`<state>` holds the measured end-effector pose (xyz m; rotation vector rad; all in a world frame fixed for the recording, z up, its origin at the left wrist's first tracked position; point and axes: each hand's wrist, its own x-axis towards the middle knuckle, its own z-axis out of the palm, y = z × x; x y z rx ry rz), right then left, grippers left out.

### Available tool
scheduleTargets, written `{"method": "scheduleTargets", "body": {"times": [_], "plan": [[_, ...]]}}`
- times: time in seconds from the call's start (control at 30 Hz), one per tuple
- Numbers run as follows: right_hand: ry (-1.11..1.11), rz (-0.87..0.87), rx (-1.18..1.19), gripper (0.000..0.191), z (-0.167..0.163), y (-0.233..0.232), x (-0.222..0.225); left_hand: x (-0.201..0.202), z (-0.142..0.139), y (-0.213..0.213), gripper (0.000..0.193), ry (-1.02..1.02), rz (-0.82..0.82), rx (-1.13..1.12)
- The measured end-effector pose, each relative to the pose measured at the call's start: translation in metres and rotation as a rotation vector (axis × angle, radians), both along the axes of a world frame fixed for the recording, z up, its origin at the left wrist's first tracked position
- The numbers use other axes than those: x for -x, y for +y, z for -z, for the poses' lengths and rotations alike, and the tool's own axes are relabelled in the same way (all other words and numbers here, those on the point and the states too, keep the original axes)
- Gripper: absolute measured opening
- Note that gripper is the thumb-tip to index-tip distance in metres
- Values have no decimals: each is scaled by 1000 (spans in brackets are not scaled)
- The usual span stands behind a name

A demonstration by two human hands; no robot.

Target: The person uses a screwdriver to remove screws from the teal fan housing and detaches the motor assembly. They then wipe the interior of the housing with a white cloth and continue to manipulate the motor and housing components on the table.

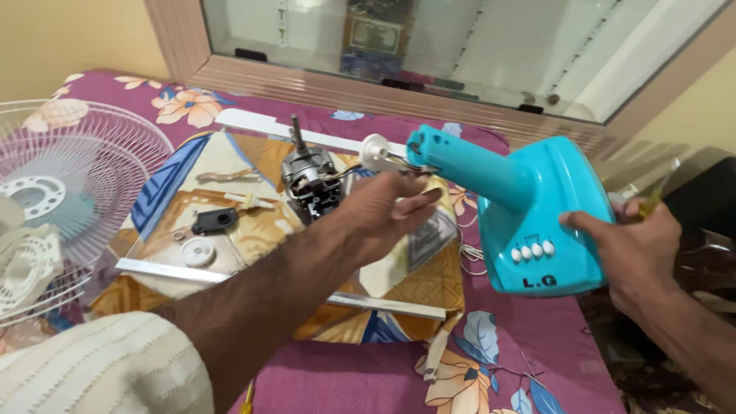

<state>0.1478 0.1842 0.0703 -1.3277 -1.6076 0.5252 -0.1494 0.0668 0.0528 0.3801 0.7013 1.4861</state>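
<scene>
Landmark: turquoise fan base, lying tilted on the flowered purple bedcover; every place below is given relative to it.
Fan guard: white wire grille, well apart to the left of the base, at the bed's edge.
Patterned board: flat sheet with white edge strips, left of the base, carrying the loose parts.
Base details: hollow neck points up-left; row of white push buttons faces the camera.
Right hand: right hand grips the base's right side, thumb laid over the front near the buttons, fingers wrapped behind; a yellow-handled tool, probably a screwdriver, seems tucked in the same hand, view poor.
Left hand: left hand at the neck's open end, fingers loosely curled and slightly apart, tips at the wires; whether they pinch the wires I cannot tell.
Motor: grey motor with upright shaft, left of the neck, joined to it by thin wires.
White round fitting, touching the neck tip.
Small parts: black piece and white disc, far left of the base.
Handling note: judged best to keep the base steady with the right hand and feed wires slack, without tugging at the motor.
</scene>
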Motion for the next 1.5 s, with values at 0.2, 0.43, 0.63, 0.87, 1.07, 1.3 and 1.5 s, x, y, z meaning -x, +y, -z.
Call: {"method": "scheduleTargets", "body": {"times": [0.2, 0.43, 0.63, 0.87, 1.07, 1.3, 1.5], "plan": [[197, -111, 472, 37, 12, -6, -3, -17, -19, -11, 52, 122, 6, -40], [241, -146, 581, 46, 36, 17, -2, -22, -18, -26, 52, 110, 28, -23], [164, -140, 760, 36, 52, 39, -9, -27, -14, -28, 61, 153, 55, 5], [101, -142, 777, 45, 70, 53, -15, -29, -11, -33, 45, 197, 45, 88], [145, -90, 640, 56, 76, 44, -14, -21, -6, -24, 38, 90, -69, 170], [143, -138, 509, 59, 74, 30, -2, -7, 10, -12, 25, 189, -188, 254], [129, -114, 518, 58, 67, 20, 8, -4, 21, -8, 26, 207, -225, 269]]}}
